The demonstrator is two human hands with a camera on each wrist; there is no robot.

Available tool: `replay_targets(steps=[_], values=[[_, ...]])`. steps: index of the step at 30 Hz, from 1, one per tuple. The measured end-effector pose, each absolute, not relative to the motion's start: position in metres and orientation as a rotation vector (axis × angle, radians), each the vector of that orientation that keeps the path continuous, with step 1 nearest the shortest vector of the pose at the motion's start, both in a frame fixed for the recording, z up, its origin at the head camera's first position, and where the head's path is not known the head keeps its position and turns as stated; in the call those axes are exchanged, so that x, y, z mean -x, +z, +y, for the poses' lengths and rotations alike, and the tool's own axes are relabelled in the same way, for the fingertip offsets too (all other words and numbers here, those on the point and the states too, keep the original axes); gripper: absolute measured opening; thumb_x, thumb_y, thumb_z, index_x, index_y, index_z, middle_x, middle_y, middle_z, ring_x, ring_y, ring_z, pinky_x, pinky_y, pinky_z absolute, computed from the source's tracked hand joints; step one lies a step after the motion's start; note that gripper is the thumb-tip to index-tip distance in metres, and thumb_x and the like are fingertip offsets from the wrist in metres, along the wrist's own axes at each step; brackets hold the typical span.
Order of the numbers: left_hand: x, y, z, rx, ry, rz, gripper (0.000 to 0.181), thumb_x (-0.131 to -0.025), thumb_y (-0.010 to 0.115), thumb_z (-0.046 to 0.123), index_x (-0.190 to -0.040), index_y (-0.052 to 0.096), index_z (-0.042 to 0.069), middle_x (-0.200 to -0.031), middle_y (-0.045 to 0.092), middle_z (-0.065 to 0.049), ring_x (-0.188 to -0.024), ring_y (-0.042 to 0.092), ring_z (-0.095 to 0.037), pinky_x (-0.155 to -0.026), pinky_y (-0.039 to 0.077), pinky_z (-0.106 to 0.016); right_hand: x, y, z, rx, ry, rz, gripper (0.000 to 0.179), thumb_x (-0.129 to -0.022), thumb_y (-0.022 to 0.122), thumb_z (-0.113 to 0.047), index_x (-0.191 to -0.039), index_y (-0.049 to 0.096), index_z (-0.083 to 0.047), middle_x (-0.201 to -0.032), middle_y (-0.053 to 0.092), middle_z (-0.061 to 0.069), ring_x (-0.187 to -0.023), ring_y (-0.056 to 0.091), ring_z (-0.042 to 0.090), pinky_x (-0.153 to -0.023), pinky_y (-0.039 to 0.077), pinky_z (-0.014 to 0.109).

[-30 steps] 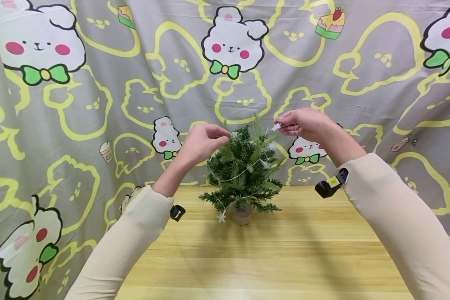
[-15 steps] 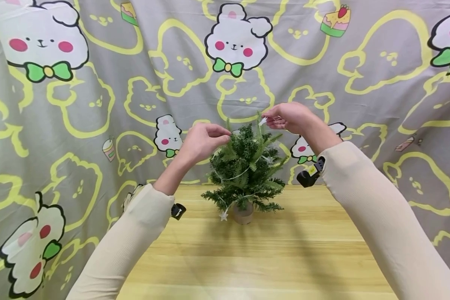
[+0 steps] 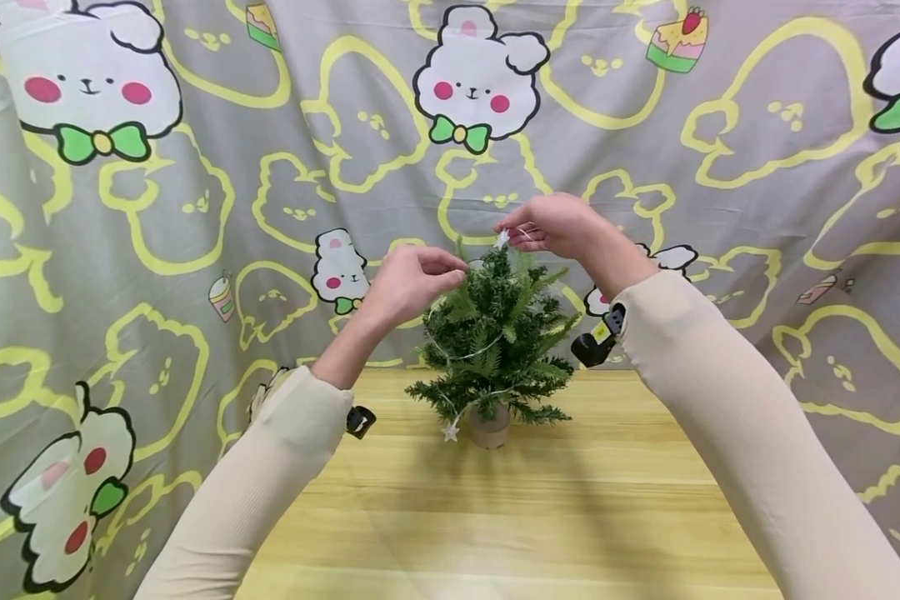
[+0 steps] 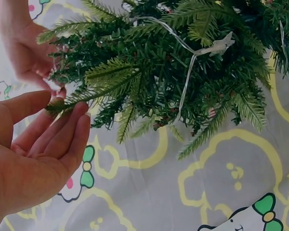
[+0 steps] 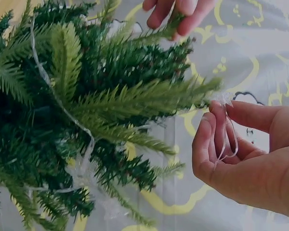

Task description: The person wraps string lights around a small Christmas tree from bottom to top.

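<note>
A small artificial Christmas tree (image 3: 487, 333) stands upright in a round brown base (image 3: 491, 427), wound with a clear-wired star string light (image 5: 43, 72). My left hand (image 3: 416, 283) is at the upper left of the tree; in the left wrist view its thumb and fingers pinch the tip of a green branch (image 4: 113, 86). My right hand (image 3: 558, 225) is over the treetop and pinches a clear star (image 3: 502, 239) of the string light. A loop of the wire (image 5: 233, 139) hangs across the right fingers in the right wrist view. Another star (image 3: 451, 432) dangles low beside the base.
The tree is on a light wooden table (image 3: 495, 525). Close behind it and along the left hangs a grey curtain (image 3: 390, 108) with yellow outlines and white cartoon animals. More stars (image 5: 84, 173) of the string sit among the branches.
My right hand has moved left, from the tree's right side to over its top, carrying the star. My left hand has stayed at the same branch.
</note>
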State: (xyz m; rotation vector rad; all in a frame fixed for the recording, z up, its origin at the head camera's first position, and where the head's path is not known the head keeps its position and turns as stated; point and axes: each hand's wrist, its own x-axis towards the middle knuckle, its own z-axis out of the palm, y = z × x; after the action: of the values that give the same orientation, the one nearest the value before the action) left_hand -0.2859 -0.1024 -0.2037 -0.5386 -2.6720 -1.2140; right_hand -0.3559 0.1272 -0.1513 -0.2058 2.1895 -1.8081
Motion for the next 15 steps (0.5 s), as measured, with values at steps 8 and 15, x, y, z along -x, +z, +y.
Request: replay_targets(steps=[8, 15], values=[[0.29, -0.206, -0.1, 0.592, -1.207, -2.624, 0.022, -0.097, 0.07, 0.024, -0.115, 0.077, 0.014, -0.112, 0.078, -0.004, -0.104, 0.073, -0.019, -0.091, 0.057, -0.037, 0.344, -0.146, 0.116, 0.335, -1.708, 2.263, 0.014, -0.098, 0.062, -0.004, -0.09, 0.074, -0.004, -0.071, 0.067, 0.001, -0.06, 0.06, 0.008, -0.059, 0.051, 0.015], [0.29, -0.206, -0.1, 0.605, -1.193, -2.635, 0.024, -0.097, 0.069, 0.025, -0.117, 0.077, 0.014, -0.115, 0.077, -0.005, -0.109, 0.072, -0.019, -0.094, 0.056, -0.038, 0.333, -0.148, 0.111, 0.367, -1.537, 2.515, 0.022, -0.095, 0.067, -0.006, -0.114, 0.071, 0.003, -0.081, 0.069, 0.001, -0.067, 0.059, 0.008, -0.068, 0.054, 0.018]])
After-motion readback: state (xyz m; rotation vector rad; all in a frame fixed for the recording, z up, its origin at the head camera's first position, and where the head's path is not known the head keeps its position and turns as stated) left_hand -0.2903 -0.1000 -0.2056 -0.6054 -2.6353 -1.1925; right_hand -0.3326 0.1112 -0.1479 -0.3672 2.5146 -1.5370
